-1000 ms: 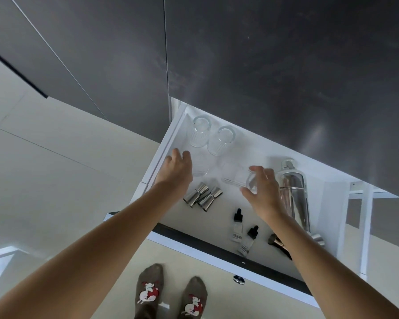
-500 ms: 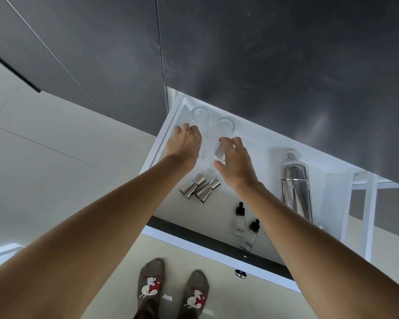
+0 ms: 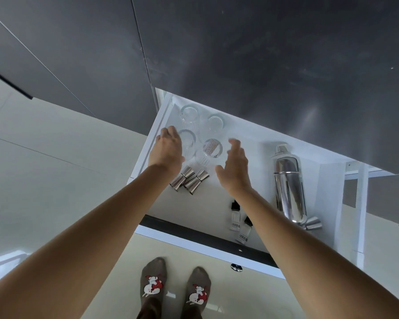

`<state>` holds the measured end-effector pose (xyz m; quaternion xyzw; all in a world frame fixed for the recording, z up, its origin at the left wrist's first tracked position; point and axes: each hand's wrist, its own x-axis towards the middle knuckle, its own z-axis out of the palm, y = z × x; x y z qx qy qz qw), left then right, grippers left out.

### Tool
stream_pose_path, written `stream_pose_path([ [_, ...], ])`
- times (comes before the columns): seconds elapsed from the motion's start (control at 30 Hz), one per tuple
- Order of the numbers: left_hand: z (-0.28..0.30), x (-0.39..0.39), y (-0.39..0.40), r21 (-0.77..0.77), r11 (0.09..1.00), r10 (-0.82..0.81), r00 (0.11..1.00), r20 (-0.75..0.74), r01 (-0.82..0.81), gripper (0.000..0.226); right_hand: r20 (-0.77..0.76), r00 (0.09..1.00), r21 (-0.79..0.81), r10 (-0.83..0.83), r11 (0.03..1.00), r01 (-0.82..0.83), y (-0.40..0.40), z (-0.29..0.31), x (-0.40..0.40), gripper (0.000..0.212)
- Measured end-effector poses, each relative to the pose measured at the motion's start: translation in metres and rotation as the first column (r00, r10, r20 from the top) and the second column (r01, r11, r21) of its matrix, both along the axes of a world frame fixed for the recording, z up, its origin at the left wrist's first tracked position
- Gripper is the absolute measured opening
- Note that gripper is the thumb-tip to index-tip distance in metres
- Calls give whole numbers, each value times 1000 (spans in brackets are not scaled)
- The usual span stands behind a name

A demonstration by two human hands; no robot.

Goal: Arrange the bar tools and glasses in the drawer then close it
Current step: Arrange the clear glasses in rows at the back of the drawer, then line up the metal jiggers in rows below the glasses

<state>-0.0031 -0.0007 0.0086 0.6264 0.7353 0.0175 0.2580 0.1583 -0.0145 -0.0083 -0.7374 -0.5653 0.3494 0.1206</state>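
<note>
The white drawer stands pulled out. Several clear ribbed glasses stand upright in its far left corner; the nearest right one has a label on its base. My left hand hovers over the near left glass, fingers spread, holding nothing. My right hand is open just right of the labelled glass, apart from it. Two steel jiggers lie in front of the glasses. A steel cocktail shaker lies at the right. Two small dropper bottles lie near the drawer front, partly behind my right forearm.
A dark countertop overhangs the back of the drawer. A small steel piece lies at the shaker's near end. The drawer front has a round knob. My socked feet stand on the pale floor below.
My right hand carried a glass from beside the shaker to the glass group, set it down and let go. My left hand shifted slightly and opened.
</note>
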Motion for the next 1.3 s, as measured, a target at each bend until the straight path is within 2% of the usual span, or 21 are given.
stream_pose_path([
  [0.07, -5, -2, -15, -66, 997, 43, 999, -5, -43, 50, -10, 986, -132, -166, 978, 163, -12, -10, 2, 42],
  [0.13, -14, -1, -28, -173, 984, 39, 999, 11, -36, 44, -56, 959, -278, -279, 926, 254, -21, -20, -4, 19],
  [0.23, -30, -1, -36, -271, 962, 44, 996, 83, -20, 37, -171, 834, -470, -524, 787, 399, -26, -31, -19, 35],
  [0.33, -42, -1, -35, -259, 966, 37, 994, 105, -9, 31, -203, 793, -524, -574, 748, 408, -25, -42, -32, 41],
  [0.47, -52, -3, -37, -262, 965, 14, 991, 133, 22, 29, -208, 814, -496, -542, 776, 390, -24, -48, -39, 35],
  [0.57, -56, -6, -43, -247, 969, 32, 986, 164, 9, 29, -165, 882, -443, -441, 833, 333, -27, -50, -36, 28],
  [0.7, -53, -12, -49, -138, 983, 151, 954, 259, -118, 35, -82, 976, -185, -200, 966, 182, -37, -44, -26, 21],
  [0.77, -50, -13, -50, -87, 977, 212, 928, 306, -195, 32, -88, 989, -55, -123, 991, 118, -42, -40, -23, 20],
  [0.87, -48, -12, -48, -47, 970, 239, 908, 344, -238, 28, -148, 989, 52, -26, 998, 34, -48, -39, -21, 20],
  [1.1, -48, -8, -50, 8, 984, 167, 932, 320, -179, 29, -154, 986, 77, 70, 995, -59, -52, -47, -23, 20],
  [1.23, -39, -3, -54, -19, 992, 128, 972, 199, -127, 51, -154, 987, 23, 50, 999, -47, -57, -37, -13, 36],
  [1.3, -26, 1, -64, 38, 988, 138, 972, 191, -148, 59, -142, 988, 27, 62, 998, -59, -65, -30, 1, 38],
])
